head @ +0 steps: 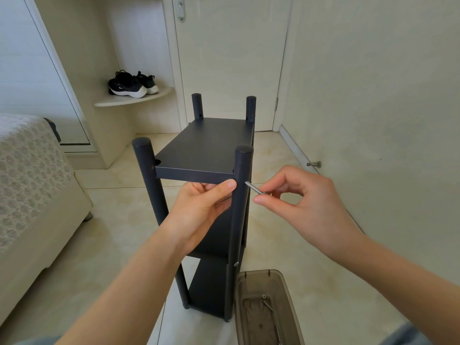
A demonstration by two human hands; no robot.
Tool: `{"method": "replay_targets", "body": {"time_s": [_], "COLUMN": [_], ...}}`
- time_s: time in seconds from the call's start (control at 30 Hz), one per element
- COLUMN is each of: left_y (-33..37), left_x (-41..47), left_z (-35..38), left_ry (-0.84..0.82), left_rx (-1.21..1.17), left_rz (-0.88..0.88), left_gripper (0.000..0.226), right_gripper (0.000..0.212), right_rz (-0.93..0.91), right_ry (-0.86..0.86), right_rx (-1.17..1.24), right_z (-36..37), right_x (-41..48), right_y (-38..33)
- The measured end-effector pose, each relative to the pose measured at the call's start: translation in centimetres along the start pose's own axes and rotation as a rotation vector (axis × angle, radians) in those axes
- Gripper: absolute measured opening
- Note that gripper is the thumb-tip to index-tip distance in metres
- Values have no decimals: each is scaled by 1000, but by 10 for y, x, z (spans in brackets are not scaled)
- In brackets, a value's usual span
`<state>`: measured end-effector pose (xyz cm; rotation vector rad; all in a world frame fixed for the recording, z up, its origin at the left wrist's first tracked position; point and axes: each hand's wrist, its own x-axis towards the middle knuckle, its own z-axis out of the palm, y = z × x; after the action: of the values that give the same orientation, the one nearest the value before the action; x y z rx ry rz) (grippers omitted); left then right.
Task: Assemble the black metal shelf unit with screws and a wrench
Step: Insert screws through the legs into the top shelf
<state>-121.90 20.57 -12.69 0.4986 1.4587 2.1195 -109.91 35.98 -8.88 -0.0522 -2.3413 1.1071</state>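
The black metal shelf unit (206,145) stands upright on the floor, with round posts at its corners and several flat shelves. My left hand (199,207) grips the front edge of the top shelf beside the near right post (242,170), thumb on the rim. My right hand (296,200) pinches a silver screw (254,188) between thumb and fingers. The screw's tip sits at a hole in the side of that post, just below the top shelf. No wrench can be made out in either hand.
A translucent brown plastic tray (261,277) lies on the floor at the shelf's right foot, holding a few screws and a thin metal tool. A bed (32,183) is on the left, a closed door (231,58) behind, a wall close on the right with a doorstop (315,164).
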Motion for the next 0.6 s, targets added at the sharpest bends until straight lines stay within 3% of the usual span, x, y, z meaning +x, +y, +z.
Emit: {"method": "replay_targets", "body": {"time_s": [0.6], "left_y": [0], "left_x": [1], "left_z": [0], "left_ry": [19], "left_rx": [72], "left_rz": [3], "left_gripper": [23], "right_gripper": [12], "right_rz": [-76], "right_ry": [38], "right_rx": [-70], "right_z": [9], "right_x": [1], "right_y": [1]}}
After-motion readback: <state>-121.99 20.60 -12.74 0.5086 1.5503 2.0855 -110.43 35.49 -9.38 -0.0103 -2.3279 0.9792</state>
